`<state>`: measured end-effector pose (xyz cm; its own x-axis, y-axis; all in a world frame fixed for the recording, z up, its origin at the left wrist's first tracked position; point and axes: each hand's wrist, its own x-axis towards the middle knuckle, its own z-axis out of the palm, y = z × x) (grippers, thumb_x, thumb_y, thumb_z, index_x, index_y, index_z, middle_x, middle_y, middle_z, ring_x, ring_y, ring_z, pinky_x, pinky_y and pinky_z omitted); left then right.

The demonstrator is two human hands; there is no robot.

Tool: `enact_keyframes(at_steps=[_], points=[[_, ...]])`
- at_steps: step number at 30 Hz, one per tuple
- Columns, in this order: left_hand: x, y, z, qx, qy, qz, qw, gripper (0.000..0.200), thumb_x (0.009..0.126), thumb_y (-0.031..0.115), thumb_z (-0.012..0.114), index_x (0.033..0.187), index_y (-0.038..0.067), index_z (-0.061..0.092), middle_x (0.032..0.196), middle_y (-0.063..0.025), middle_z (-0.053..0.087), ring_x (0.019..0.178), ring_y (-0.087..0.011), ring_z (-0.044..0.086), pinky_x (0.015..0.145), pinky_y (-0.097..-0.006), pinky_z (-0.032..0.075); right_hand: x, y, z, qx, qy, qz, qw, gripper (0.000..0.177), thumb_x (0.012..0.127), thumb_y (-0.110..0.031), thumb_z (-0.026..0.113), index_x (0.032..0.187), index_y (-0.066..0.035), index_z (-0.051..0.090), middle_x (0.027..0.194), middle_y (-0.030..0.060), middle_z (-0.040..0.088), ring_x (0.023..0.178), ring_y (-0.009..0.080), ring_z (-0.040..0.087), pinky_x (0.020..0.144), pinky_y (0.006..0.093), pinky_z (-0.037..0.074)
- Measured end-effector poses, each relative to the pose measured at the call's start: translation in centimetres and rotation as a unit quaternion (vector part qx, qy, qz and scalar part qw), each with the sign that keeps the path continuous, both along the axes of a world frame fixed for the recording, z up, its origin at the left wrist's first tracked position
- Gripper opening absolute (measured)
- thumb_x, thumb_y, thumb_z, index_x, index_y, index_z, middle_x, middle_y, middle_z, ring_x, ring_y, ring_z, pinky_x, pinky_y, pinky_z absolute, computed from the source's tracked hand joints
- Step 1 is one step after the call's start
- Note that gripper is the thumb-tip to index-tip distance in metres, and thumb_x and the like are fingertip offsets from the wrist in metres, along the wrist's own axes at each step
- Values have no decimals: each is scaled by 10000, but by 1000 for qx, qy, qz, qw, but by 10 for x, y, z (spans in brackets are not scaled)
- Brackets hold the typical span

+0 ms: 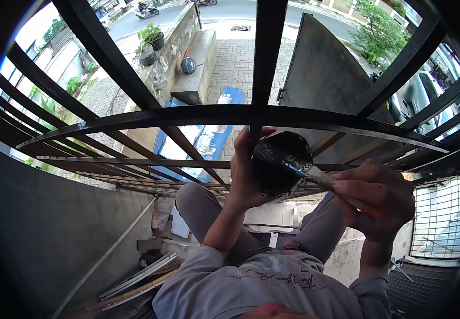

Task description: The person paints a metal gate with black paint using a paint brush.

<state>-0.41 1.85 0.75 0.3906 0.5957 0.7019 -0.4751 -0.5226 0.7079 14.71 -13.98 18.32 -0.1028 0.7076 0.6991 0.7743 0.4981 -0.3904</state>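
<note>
While the left hand (243, 173) wraps its fingers round the side of a black paint pot (279, 165), the right hand (374, 201) grips a brush (315, 175) by its handle, fingers clenched about the wood. The pot sits just below the curved black rail (208, 114) of the metal grille, in front of the person's knees, and the brush tip rests at its mouth. The brush lies on a slant, its long axis running from lower right to upper left, with the bristles pointing up and left into the pot. It looks light, with a stiff handle and soft, paint-wet bristles, so the dry handle end is the place to hold it. The pot is smeared with paint, probably slippery, and heavier if full. It is best clasped round the body and kept level.
</note>
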Motion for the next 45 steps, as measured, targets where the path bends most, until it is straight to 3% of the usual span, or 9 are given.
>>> enact_keyframes(at_steps=[8,17,23,25,35,45], points=[[1,3,-10,-4,-10,2,1000,1312,599,237,1038,1607,56,218,1509,-235,464,1383,-326,536,1139,-452,494,-7,2,-2,0,23,-17,1000,367,684,12,888,1028,-51,777,891,141,763,768,218,756,635,300,582],[0,2,-12,-7,23,13,1000,1321,604,213,1034,1619,55,204,1512,-235,468,1393,-329,536,1122,-458,510,-12,2,-2,-14,12,-25,1000,349,711,-25,885,1040,-73,779,895,116,766,786,219,762,646,313,587],[-1,1,-5,4,40,34,999,1274,628,240,1027,1601,49,228,1477,-217,515,1350,-321,585,1098,-443,517,-12,-4,11,-1,-48,-30,998,326,748,-56,894,1047,-59,766,875,100,761,710,211,726,595,316,549],[0,1,-1,36,67,112,991,1225,646,379,1011,1568,77,264,1392,-186,647,1184,-366,718,957,-451,580,-13,-3,16,6,-65,-31,997,318,756,-62,893,1046,-58,764,869,94,760,695,209,714,585,319,537],[-1,1,3,40,68,126,989,1181,656,329,1010,1557,76,290,1383,-195,658,1184,-367,720,966,-446,577,-16,0,15,19,-117,-44,992,300,815,-163,893,1066,-96,743,854,51,755,684,205,691,612,331,528],[-2,2,0,50,72,122,989,1215,651,345,1015,1567,74,264,1393,-192,656,1209,-370,706,968,-454,571,-14,3,15,35,-144,-58,987,279,826,-158,889,1048,-97,731,834,30,740,673,186,683,602,322,514]])
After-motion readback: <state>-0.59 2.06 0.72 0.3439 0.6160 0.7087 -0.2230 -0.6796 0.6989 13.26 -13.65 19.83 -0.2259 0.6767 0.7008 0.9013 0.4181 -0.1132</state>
